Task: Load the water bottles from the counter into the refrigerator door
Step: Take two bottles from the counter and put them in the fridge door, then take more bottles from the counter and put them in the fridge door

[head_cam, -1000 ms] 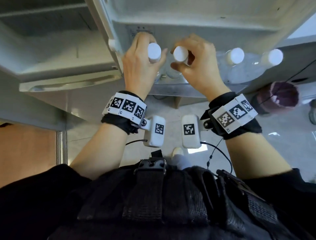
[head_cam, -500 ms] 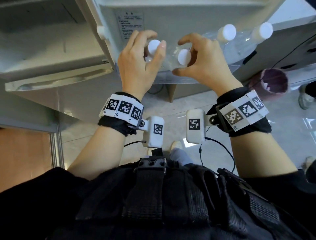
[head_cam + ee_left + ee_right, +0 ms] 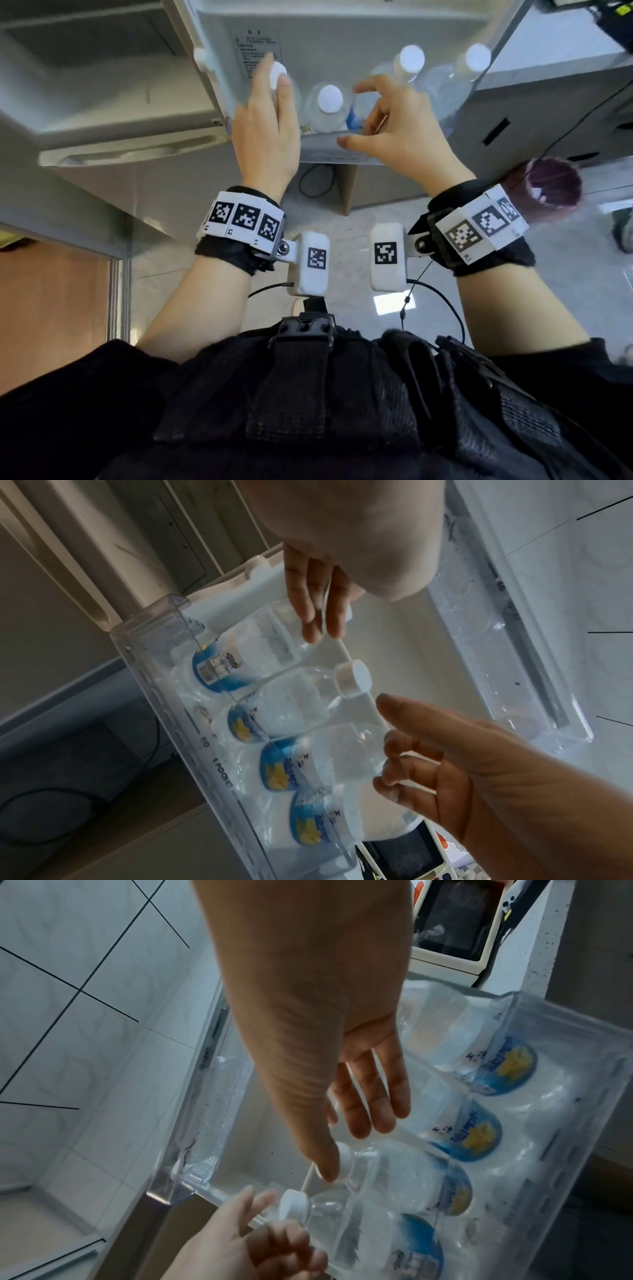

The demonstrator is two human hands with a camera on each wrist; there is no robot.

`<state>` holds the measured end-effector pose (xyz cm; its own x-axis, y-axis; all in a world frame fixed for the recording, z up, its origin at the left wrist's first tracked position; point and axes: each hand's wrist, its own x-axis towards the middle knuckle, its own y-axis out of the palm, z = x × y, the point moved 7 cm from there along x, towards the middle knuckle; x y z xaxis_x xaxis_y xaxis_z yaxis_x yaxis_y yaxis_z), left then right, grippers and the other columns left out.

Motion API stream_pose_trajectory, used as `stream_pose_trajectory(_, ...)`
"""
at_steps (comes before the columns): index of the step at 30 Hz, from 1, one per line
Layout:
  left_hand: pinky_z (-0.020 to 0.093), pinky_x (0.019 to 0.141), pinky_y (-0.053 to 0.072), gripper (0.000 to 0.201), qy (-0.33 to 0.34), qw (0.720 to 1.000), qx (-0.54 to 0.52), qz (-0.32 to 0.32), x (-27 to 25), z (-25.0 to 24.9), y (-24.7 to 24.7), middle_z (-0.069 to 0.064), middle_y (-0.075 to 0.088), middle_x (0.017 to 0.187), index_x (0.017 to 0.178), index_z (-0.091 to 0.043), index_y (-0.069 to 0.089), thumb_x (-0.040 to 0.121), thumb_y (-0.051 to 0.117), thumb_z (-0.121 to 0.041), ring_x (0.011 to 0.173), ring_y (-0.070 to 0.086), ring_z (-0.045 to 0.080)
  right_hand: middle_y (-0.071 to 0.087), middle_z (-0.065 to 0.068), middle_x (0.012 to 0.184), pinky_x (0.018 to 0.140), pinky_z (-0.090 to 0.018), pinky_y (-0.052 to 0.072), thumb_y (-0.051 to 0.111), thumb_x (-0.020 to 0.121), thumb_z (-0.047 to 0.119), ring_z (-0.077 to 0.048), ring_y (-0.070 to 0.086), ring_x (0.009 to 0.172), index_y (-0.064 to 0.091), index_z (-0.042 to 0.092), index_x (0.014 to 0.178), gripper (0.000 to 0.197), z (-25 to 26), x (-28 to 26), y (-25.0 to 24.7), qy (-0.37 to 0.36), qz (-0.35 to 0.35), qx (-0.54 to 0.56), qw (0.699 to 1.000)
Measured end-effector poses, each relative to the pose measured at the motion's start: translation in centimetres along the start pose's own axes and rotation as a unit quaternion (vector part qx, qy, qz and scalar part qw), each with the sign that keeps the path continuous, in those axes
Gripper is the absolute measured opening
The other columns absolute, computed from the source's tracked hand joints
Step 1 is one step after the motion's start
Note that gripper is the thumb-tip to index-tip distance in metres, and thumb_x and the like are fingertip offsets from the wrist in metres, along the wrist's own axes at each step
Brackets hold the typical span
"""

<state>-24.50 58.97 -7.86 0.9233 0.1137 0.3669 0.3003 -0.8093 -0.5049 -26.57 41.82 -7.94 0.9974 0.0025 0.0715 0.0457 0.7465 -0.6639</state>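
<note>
Several clear water bottles with white caps and blue labels stand in a row in the clear door bin [image 3: 342, 150] of the open refrigerator door. My left hand [image 3: 274, 102] reaches over the leftmost bottle [image 3: 278, 73]; its straight fingers [image 3: 318, 610] lie along the neck and cap without gripping. My right hand [image 3: 387, 120] hovers with fingers spread, holding nothing, just right of the second bottle [image 3: 330, 97]. In the right wrist view its thumb [image 3: 329, 1164] sits close to that bottle's cap [image 3: 344, 1161]. Two more bottles [image 3: 411, 60] stand further right.
The refrigerator's open compartment [image 3: 102, 85] is on the left. A grey counter [image 3: 565, 78] sits behind the door on the right, with a purple-lined waste bin [image 3: 551, 188] on the floor below. A second clear door shelf [image 3: 496, 656] hangs above the bottles.
A second ago each hand gripped a bottle cap. Both have let go: the right hand has drawn back and spread, and the left fingers have straightened beside the leftmost cap.
</note>
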Motion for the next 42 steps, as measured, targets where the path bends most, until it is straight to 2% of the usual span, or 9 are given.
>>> stream_pose_trajectory(2,0.047,0.075,0.055,0.044,0.006,1.000,-0.016,0.000,-1.6,-1.6,0.6,0.012,0.067,0.069,0.132,-0.012,0.043,0.098,0.030,-0.035,0.067,0.065,0.025,0.065,-0.004,0.071,0.077,-0.035,0.054,0.076,0.073,0.025,-0.002,0.055,0.059,0.052,0.015,0.119,0.053,-0.7,-1.9,-1.0,-0.002,0.017,-0.003,1.000)
stream_pose_trajectory(4,0.048,0.068,0.055,0.041,0.014,1.000,-0.023,0.012,-3.6,-3.3,1.7,0.012,0.064,0.061,0.131,-0.012,0.044,0.098,0.033,-0.033,0.060,0.062,0.024,0.068,-0.008,0.075,0.079,-0.038,0.056,0.075,0.075,0.025,-0.003,0.057,0.060,0.051,0.016,0.120,0.052,-1.8,-4.0,-2.4,0.001,0.024,-0.002,1.000)
stream_pose_trajectory(9,0.046,0.062,0.056,0.032,0.068,0.994,-0.040,0.073,-9.0,-8.8,6.0,0.006,0.064,0.063,0.117,-0.012,0.054,0.096,0.038,-0.030,0.059,0.063,0.025,0.067,-0.001,0.077,0.084,-0.044,0.055,0.073,0.077,0.026,-0.015,0.062,0.071,0.053,0.019,0.119,0.047,-6.0,-9.0,-6.9,0.028,-0.011,0.006,1.000)
stream_pose_trajectory(14,0.046,0.063,0.057,0.026,0.081,0.984,-0.049,0.149,-12.5,-12.3,11.0,-0.001,0.063,0.065,0.101,-0.015,0.062,0.093,0.043,-0.031,0.063,0.064,0.025,0.070,-0.005,0.082,0.083,-0.044,0.056,0.073,0.077,0.027,-0.020,0.066,0.075,0.053,0.019,0.119,0.047,-9.9,-12.4,-10.8,0.048,-0.025,0.004,0.999)
stream_pose_trajectory(19,0.048,0.064,0.057,0.025,0.098,0.974,-0.049,0.199,-12.5,-15.6,16.0,0.010,0.067,0.069,0.095,-0.017,0.063,0.091,0.044,-0.033,0.063,0.064,0.026,0.069,-0.002,0.082,0.083,-0.044,0.056,0.071,0.079,0.029,-0.018,0.065,0.075,0.055,0.020,0.117,0.042,-13.6,-12.8,-14.5,0.069,-0.046,0.005,0.997)
stream_pose_trajectory(23,0.049,0.065,0.057,0.027,0.102,0.967,-0.061,0.226,-11.3,-17.5,20.6,0.008,0.067,0.070,0.092,-0.023,0.062,0.086,0.042,-0.039,0.065,0.064,0.024,0.069,-0.004,0.085,0.082,-0.043,0.056,0.069,0.080,0.031,-0.018,0.065,0.074,0.056,0.019,0.116,0.040,-16.4,-11.5,-17.0,0.078,-0.044,-0.010,0.996)
stream_pose_trajectory(33,0.048,0.070,0.057,0.019,0.099,0.952,-0.089,0.277,-3.5,-22.9,34.4,0.006,0.068,0.073,0.089,-0.020,0.064,0.086,0.049,-0.030,0.066,0.065,0.024,0.071,-0.005,0.087,0.083,-0.045,0.055,0.068,0.079,0.031,-0.021,0.066,0.079,0.061,0.019,0.110,0.034,-24.7,-2.8,-26.3,0.121,-0.074,-0.032,0.989)
stream_pose_trajectory(37,0.046,0.071,0.056,0.021,0.086,0.952,-0.080,0.284,-0.6,-23.7,38.5,0.008,0.069,0.074,0.091,-0.016,0.065,0.086,0.049,-0.028,0.066,0.065,0.024,0.071,-0.006,0.087,0.083,-0.044,0.055,0.066,0.079,0.031,-0.021,0.065,0.078,0.061,0.019,0.109,0.033,-27.8,0.6,-28.1,0.128,-0.066,-0.023,0.989)
stream_pose_trajectory(42,0.045,0.071,0.057,0.014,0.054,0.956,-0.045,0.284,3.3,-23.4,44.0,0.002,0.068,0.072,0.089,-0.021,0.065,0.087,0.051,-0.026,0.065,0.066,0.022,0.070,-0.007,0.089,0.083,-0.038,0.054,0.067,0.080,0.030,-0.020,0.065,0.077,0.060,0.019,0.109,0.032,-31.8,6.0,-30.1,0.120,-0.036,-0.015,0.992)
